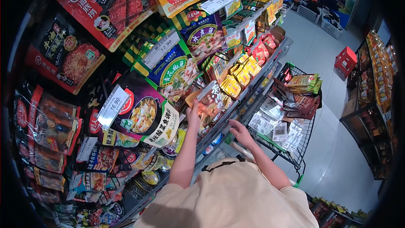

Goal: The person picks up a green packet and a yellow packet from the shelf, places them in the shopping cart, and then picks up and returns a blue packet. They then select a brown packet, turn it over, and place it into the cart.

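My left hand grips a brown-and-red seasoning packet by its near edge, in front of the shelf. The thumb lies on the packet's face and the other fingers are hidden behind it. My right hand is held between the shelf edge and the shopping cart, fingers loosely apart, with nothing in it. Inside the cart lie green-topped packets, dark red-brown packets and pale silvery packets. Yellow packets sit on the shelf just beyond my left hand.
Hanging bags of seasoning fill the rack on the left, with price tags sticking out. A red box stands on the tiled floor. A second stocked shelf is at right, and white baskets stand at the far end.
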Action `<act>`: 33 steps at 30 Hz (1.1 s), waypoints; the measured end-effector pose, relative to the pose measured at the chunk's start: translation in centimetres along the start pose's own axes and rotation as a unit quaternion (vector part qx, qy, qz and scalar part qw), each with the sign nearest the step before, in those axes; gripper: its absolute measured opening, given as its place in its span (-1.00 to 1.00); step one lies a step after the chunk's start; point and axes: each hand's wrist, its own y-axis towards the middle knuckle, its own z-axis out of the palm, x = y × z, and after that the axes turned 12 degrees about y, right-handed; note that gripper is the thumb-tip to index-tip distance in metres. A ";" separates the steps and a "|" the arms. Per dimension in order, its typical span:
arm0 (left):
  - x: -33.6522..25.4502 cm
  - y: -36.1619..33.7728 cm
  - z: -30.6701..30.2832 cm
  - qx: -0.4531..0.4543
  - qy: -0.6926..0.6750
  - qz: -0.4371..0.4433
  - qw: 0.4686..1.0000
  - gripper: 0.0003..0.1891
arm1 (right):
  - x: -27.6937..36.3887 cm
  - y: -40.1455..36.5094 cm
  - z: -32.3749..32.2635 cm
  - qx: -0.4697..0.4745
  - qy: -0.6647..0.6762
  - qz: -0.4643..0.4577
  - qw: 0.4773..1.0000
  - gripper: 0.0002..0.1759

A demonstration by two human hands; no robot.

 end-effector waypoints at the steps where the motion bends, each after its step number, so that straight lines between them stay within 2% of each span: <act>1: 0.3 0.3 -0.1 -0.004 -0.006 0.000 1.000 -0.58 | 0.3 -0.1 0.1 -0.002 0.006 0.004 1.000 -0.48; 8: 0.7 0.2 -0.3 -0.040 -0.084 -0.033 0.995 -0.54 | 0.4 -0.1 0.0 -0.008 0.026 0.005 1.000 -0.49; 15: 2.4 0.3 -1.5 -0.038 -0.065 -0.032 0.997 -0.57 | 0.5 0.0 0.0 -0.014 0.019 -0.002 1.000 -0.49; 17: 2.0 0.0 -1.2 -0.015 -0.040 -0.012 0.999 -0.46 | -0.1 0.1 0.0 -0.016 0.004 -0.008 1.000 -0.50; 21: 1.6 -0.1 -0.4 -0.059 -0.035 -0.022 0.997 -0.49 | 0.0 -0.2 0.0 -0.007 0.011 0.014 1.000 -0.51; 26: -0.1 -0.1 0.3 -0.038 -0.046 -0.015 0.998 -0.53 | -0.4 -0.1 -0.2 -0.012 -0.010 0.013 1.000 -0.51; 28: 0.1 0.2 0.2 -0.039 -0.042 -0.006 0.998 -0.55 | -0.5 -0.2 -0.2 -0.008 -0.010 -0.015 1.000 -0.50; 33: 1.6 1.0 -0.8 -0.041 -0.031 -0.033 0.998 -0.52 | -0.3 -0.5 -0.4 -0.014 -0.003 -0.009 1.000 -0.50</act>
